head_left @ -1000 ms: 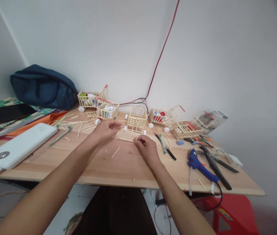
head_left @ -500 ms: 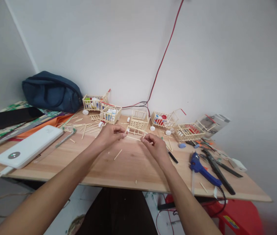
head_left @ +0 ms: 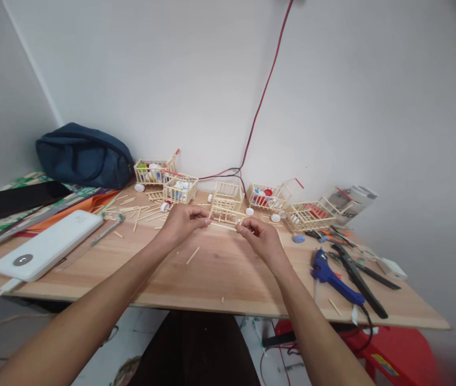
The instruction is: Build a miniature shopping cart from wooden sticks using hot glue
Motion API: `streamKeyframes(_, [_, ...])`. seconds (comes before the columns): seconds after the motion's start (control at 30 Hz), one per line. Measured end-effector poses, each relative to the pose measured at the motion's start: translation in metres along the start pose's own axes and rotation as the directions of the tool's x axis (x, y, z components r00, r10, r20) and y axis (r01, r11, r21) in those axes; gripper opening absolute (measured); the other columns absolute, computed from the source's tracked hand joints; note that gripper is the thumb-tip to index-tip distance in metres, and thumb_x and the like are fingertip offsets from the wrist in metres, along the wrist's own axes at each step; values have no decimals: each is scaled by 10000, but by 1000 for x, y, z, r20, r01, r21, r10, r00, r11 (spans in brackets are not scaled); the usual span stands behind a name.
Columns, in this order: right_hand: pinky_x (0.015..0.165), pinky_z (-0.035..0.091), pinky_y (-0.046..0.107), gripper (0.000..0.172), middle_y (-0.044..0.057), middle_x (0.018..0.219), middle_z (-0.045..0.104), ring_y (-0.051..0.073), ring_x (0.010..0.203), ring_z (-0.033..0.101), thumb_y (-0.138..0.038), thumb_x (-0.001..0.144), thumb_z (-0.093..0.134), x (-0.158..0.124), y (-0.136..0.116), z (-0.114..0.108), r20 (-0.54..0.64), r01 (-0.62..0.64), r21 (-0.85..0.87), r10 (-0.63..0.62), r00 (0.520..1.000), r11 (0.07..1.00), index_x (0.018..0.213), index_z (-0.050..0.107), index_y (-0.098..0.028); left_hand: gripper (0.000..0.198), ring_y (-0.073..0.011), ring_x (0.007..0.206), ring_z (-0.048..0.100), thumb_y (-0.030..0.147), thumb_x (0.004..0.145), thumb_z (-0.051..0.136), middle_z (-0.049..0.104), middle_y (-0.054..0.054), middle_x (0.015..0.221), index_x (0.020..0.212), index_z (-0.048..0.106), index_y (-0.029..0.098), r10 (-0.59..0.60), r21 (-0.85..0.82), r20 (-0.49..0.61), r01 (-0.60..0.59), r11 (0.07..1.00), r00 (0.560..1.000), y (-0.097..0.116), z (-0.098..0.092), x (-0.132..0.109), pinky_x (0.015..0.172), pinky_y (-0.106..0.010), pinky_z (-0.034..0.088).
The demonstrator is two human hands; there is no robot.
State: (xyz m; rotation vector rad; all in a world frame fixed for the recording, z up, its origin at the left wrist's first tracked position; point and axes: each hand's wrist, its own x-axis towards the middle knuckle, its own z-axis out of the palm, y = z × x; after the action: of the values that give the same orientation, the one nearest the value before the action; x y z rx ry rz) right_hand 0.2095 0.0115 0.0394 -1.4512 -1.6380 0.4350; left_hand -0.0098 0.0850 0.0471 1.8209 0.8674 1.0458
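A thin wooden stick (head_left: 223, 227) spans the gap between my two hands, low over the table. My left hand (head_left: 183, 224) is closed, pinching its left end between thumb and fingertips. At the other end, my right hand (head_left: 260, 239) grips the stick in a similar pinch; a small pale bit shows at those fingertips, too small to name. Right behind the stick stands a small cart frame made of wooden sticks (head_left: 227, 202), its front edge close to both hands. Whether the stick touches this frame I cannot tell.
Stick carts with small contents stand along the wall, such as one at left (head_left: 180, 190) and one at right (head_left: 269, 197). Loose sticks (head_left: 143, 213) lie left. A blue glue gun (head_left: 332, 279) and black-handled tool (head_left: 360, 281) lie right; a white power bank (head_left: 49, 245) left.
My right hand has shifted slightly to the right and lower. My left hand keeps nearly the same place, and the stick stays between both hands. The view has tilted a little.
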Motion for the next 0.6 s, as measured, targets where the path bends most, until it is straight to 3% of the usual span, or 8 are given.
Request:
streamKeyframes(0.33, [583,365,252,258,8,710,633,138,638,521,-423,812,577,2,-7,-3,-83,15,27,-12,996,1000,747,656,-186,225,-133,614,619,299,635,711,713,-27,699,794,720,141,-39,-92,33,42,995,999,6,1,4,611,-228,492])
streamKeyframes(0.6, [585,380,258,277,14,687,633,137,612,511,-433,796,577,8,-9,-6,-104,-2,38,6,995,999,713,649,-178,193,-131,576,598,320,631,718,676,-16,623,696,696,139,-13,-42,-7,13,999,1000,14,2,11,578,-224,466])
